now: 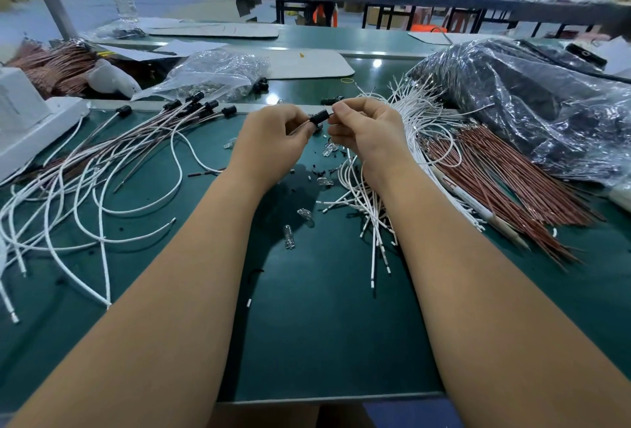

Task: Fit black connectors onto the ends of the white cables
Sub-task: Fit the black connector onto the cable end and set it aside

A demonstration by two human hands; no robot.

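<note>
Over the middle of the green table, my left hand (273, 135) pinches a small black connector (317, 118) between thumb and fingers. My right hand (365, 127) faces it, its fingertips pinched at the connector's right end; the thin cable there is mostly hidden by the fingers. A heap of loose white cables (372, 195) lies under and behind my right hand. To the left, several white and reddish cables (112, 168) fan out, their far ends carrying black connectors (194, 103).
A bundle of red-brown wires (495, 181) lies at the right beside a black-filled plastic bag (532, 103). A clear bag (211, 75) sits behind. Small glass bulbs (289, 236) and black bits dot the table centre. A white box (30, 120) stands at left.
</note>
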